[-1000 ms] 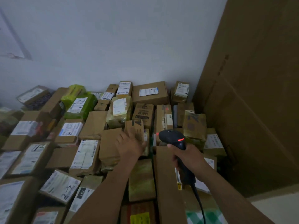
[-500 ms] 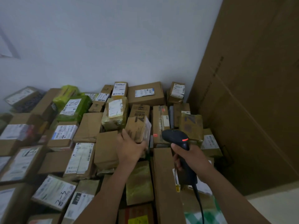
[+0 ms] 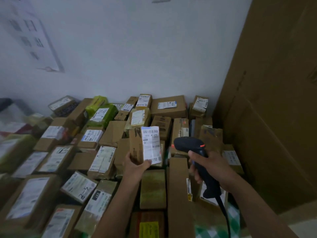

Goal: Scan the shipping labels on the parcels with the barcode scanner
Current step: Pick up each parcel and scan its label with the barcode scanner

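My left hand (image 3: 136, 166) grips the bottom of a small cardboard parcel (image 3: 135, 145) and holds it upright above the pile. Its white shipping label (image 3: 151, 144) with barcodes faces me. My right hand (image 3: 210, 166) grips the handle of a black barcode scanner (image 3: 190, 146), whose head sits just right of the label, pointing left toward it. A small orange light shows on the scanner's head. Its black cable (image 3: 224, 215) hangs down along my right forearm.
Several labelled cardboard parcels (image 3: 103, 160) and a green-wrapped one (image 3: 103, 115) cover the floor up to the white wall (image 3: 137, 57). A tall cardboard sheet (image 3: 274, 100) stands at the right. A long narrow box (image 3: 178, 194) lies between my arms.
My left hand has lifted the small parcel off the pile and turned it so its label faces me. The scanner has stayed beside it. The view has tilted up.
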The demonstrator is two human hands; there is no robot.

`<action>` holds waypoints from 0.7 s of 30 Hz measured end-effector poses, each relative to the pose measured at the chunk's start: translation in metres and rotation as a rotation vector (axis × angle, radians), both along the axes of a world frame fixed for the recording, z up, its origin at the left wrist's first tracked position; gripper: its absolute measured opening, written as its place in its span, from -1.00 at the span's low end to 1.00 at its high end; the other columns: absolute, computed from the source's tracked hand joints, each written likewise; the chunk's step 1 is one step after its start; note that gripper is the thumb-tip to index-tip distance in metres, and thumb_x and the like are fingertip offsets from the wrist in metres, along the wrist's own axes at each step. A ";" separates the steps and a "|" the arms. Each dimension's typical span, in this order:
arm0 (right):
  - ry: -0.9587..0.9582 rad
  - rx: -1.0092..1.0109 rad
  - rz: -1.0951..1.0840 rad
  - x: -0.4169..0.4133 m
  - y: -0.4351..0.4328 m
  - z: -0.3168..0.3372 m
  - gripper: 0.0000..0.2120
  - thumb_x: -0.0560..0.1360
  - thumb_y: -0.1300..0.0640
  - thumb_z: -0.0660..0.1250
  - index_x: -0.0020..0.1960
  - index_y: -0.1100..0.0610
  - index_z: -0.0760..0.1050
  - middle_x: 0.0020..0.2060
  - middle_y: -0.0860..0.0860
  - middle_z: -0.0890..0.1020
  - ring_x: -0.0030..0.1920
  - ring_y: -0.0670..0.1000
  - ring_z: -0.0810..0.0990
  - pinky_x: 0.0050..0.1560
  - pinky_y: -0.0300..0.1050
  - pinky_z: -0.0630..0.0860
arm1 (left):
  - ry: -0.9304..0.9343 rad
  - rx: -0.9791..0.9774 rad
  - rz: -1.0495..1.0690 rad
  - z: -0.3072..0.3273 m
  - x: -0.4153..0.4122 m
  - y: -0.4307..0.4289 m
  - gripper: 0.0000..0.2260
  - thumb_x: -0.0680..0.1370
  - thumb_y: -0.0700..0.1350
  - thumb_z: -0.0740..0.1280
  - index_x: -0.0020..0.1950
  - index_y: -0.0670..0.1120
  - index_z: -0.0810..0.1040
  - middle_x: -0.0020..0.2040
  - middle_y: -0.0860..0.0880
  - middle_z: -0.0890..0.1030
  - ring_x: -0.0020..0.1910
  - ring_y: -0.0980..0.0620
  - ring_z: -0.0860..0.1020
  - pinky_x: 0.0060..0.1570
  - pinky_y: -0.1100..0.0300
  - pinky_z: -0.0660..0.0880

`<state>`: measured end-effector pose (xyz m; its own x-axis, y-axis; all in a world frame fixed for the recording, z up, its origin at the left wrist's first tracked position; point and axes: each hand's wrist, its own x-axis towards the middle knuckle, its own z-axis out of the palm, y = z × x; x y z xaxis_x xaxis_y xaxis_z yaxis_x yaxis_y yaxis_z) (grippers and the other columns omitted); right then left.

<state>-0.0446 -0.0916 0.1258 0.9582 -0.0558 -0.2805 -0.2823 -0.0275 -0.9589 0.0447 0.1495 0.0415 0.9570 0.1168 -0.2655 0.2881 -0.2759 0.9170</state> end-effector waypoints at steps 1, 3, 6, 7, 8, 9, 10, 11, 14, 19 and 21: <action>-0.006 0.001 0.007 0.000 0.002 0.002 -0.46 0.37 -0.17 0.41 -0.02 0.33 0.54 -0.33 0.14 0.66 -0.44 0.09 0.59 -0.43 -0.13 0.54 | -0.013 0.009 0.008 0.000 -0.003 0.002 -0.18 0.42 -0.10 0.55 0.55 -0.10 0.16 0.43 -0.09 0.38 0.22 0.05 0.41 0.05 0.25 0.41; -0.014 0.015 0.024 0.000 0.004 0.005 -0.50 0.39 -0.16 0.42 -0.05 0.31 0.54 -0.33 0.15 0.66 -0.43 0.11 0.58 -0.43 -0.11 0.53 | -0.035 0.034 0.033 0.000 -0.007 0.005 -0.18 0.41 -0.11 0.56 0.55 -0.11 0.17 0.45 -0.10 0.34 0.26 0.04 0.38 0.12 0.20 0.38; -0.019 0.044 0.055 -0.001 0.004 0.009 -0.53 0.42 -0.16 0.42 -0.08 0.29 0.53 -0.34 0.17 0.64 -0.44 0.11 0.57 -0.44 -0.11 0.52 | -0.054 0.031 0.047 0.000 -0.013 0.007 -0.14 0.40 -0.11 0.57 0.56 -0.11 0.15 0.46 -0.09 0.30 0.29 0.00 0.38 0.16 0.17 0.37; -0.019 0.037 0.069 -0.002 0.004 0.011 -0.53 0.43 -0.16 0.40 -0.09 0.30 0.53 -0.37 0.16 0.64 -0.44 0.10 0.57 -0.44 -0.12 0.52 | -0.057 0.025 0.039 -0.001 -0.015 0.007 -0.14 0.39 -0.11 0.57 0.56 -0.09 0.14 0.45 -0.08 0.30 0.28 0.01 0.38 0.15 0.15 0.38; -0.021 0.026 0.083 -0.003 0.003 0.012 -0.52 0.45 -0.16 0.39 -0.11 0.31 0.53 -0.40 0.14 0.63 -0.46 0.08 0.57 -0.44 -0.14 0.52 | -0.060 0.018 0.029 -0.002 -0.017 0.007 -0.14 0.39 -0.12 0.57 0.55 -0.08 0.14 0.43 -0.07 0.30 0.25 0.02 0.38 0.13 0.14 0.41; -0.021 0.019 0.093 -0.004 0.003 0.013 -0.52 0.46 -0.16 0.37 -0.12 0.32 0.52 -0.43 0.11 0.62 -0.47 0.06 0.57 -0.44 -0.15 0.51 | -0.063 0.014 0.026 -0.003 -0.018 0.007 -0.13 0.38 -0.12 0.57 0.55 -0.06 0.14 0.42 -0.07 0.30 0.22 0.04 0.37 0.12 0.14 0.42; -0.021 0.016 0.097 -0.005 0.003 0.013 -0.52 0.47 -0.16 0.36 -0.13 0.32 0.52 -0.44 0.10 0.61 -0.47 0.06 0.56 -0.45 -0.15 0.51 | -0.064 0.019 0.027 -0.003 -0.019 0.007 -0.12 0.38 -0.11 0.58 0.55 -0.05 0.13 0.43 -0.07 0.28 0.21 0.06 0.36 0.11 0.14 0.42; -0.019 0.018 0.099 -0.005 0.003 0.014 -0.52 0.48 -0.15 0.36 -0.13 0.32 0.52 -0.45 0.10 0.61 -0.47 0.05 0.56 -0.45 -0.15 0.51 | -0.063 0.030 0.031 -0.004 -0.019 0.008 -0.11 0.37 -0.09 0.58 0.56 -0.05 0.12 0.44 -0.07 0.25 0.22 0.05 0.35 0.11 0.13 0.41; -0.020 0.028 0.100 -0.006 0.004 0.015 -0.55 0.50 -0.12 0.35 -0.11 0.32 0.50 -0.44 0.11 0.60 -0.47 0.06 0.55 -0.45 -0.14 0.50 | -0.053 0.057 0.036 -0.005 -0.018 0.009 -0.07 0.36 -0.06 0.59 0.57 -0.03 0.10 0.47 -0.07 0.19 0.35 -0.06 0.35 0.17 0.07 0.42; -0.014 0.016 0.098 -0.003 0.004 0.015 -0.54 0.48 -0.14 0.37 -0.10 0.30 0.51 -0.42 0.12 0.61 -0.45 0.07 0.56 -0.44 -0.13 0.50 | -0.051 0.072 0.033 -0.008 -0.015 0.011 -0.07 0.35 -0.05 0.59 0.57 -0.01 0.10 0.47 -0.06 0.18 0.31 -0.03 0.35 0.18 0.05 0.43; -0.010 0.016 0.097 -0.001 0.003 0.014 -0.53 0.46 -0.16 0.37 -0.10 0.30 0.51 -0.42 0.12 0.61 -0.45 0.08 0.56 -0.44 -0.13 0.51 | -0.047 0.076 0.021 -0.010 -0.014 0.010 -0.07 0.35 -0.04 0.59 0.56 -0.01 0.11 0.46 -0.06 0.20 0.29 -0.01 0.36 0.19 0.05 0.44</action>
